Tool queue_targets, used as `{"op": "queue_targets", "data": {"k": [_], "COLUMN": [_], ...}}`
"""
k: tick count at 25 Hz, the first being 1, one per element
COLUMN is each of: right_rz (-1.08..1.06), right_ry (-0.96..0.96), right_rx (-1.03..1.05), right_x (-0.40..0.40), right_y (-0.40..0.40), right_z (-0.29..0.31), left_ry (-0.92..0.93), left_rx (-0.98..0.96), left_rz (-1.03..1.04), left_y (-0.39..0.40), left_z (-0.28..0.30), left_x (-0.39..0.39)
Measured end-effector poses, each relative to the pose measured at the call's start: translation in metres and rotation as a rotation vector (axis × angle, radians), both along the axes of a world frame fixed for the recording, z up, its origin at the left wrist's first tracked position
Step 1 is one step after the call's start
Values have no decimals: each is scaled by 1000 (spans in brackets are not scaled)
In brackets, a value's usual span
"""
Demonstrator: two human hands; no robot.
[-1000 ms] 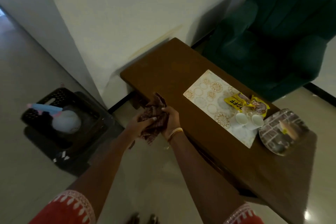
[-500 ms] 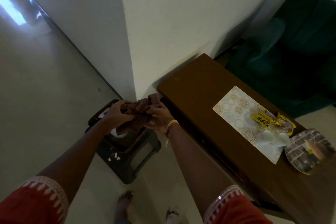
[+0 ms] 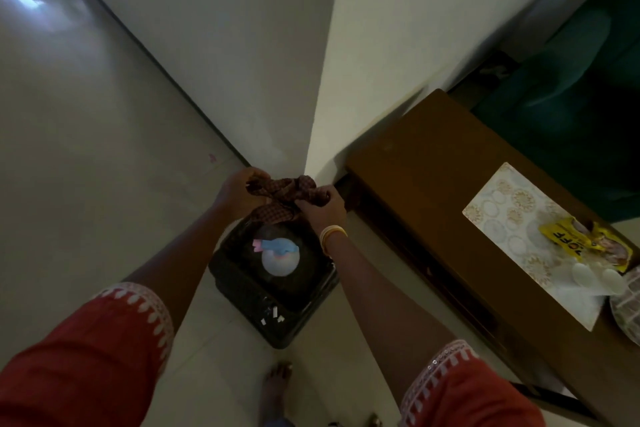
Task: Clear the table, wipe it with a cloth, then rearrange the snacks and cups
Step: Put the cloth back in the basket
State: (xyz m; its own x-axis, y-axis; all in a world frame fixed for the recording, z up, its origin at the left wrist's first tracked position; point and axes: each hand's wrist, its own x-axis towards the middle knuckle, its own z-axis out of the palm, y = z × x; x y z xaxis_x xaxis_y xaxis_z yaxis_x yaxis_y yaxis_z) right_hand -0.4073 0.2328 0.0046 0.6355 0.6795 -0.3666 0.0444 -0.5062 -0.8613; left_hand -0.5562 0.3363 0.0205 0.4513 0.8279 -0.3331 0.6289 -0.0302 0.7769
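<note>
A brown checked cloth (image 3: 284, 196) is bunched between both hands, held over a black bin (image 3: 277, 291) on the floor. My left hand (image 3: 239, 191) grips its left end and my right hand (image 3: 323, 208) grips its right end. To the right stands the brown wooden table (image 3: 415, 177). On it lies a patterned mat (image 3: 512, 215) with a yellow snack packet (image 3: 585, 243) and two white cups (image 3: 595, 279). A round plate (image 3: 627, 312) is cut off at the right edge.
The bin holds a white ball-like item with pink and blue paper (image 3: 278, 255). A white wall corner (image 3: 311, 135) rises just behind my hands. A dark green armchair (image 3: 571, 87) stands beyond the table. My bare foot (image 3: 277, 388) is on the pale floor.
My view and both hands have swung left, away from the table's edge, carrying the cloth to above the black bin. The cloth looks more twisted between my hands.
</note>
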Motion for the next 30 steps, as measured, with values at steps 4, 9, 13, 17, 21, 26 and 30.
{"op": "queue_targets", "data": {"k": [4,9,13,17,21,26,30], "right_rz": [96,324,444,529,524,441,372], "right_ry": [-50,0,-74,-184,-334,-400,-419], "right_rx": [-174,-480,-525,-535,-562,-582,-669], "right_x": [-1,0,7,33,87,186,273], "right_y": [7,7,-13,-55,-104,-202,-298], "right_z": [-43,-66,-51,-17,15,42,53], "left_ry": [141,320,311,340,414,358,213], "left_rx": [-10,-103,-51,93,299,303,273], "left_rz": [-59,-353,-334,-469,-692,-753,-817], "left_y": [3,-12,-29,-57,-112,-195,-270], "left_z": [-53,-79,-59,-16,19,43,56], "left_x": [-9,-18,-3,41,110,225,317]}}
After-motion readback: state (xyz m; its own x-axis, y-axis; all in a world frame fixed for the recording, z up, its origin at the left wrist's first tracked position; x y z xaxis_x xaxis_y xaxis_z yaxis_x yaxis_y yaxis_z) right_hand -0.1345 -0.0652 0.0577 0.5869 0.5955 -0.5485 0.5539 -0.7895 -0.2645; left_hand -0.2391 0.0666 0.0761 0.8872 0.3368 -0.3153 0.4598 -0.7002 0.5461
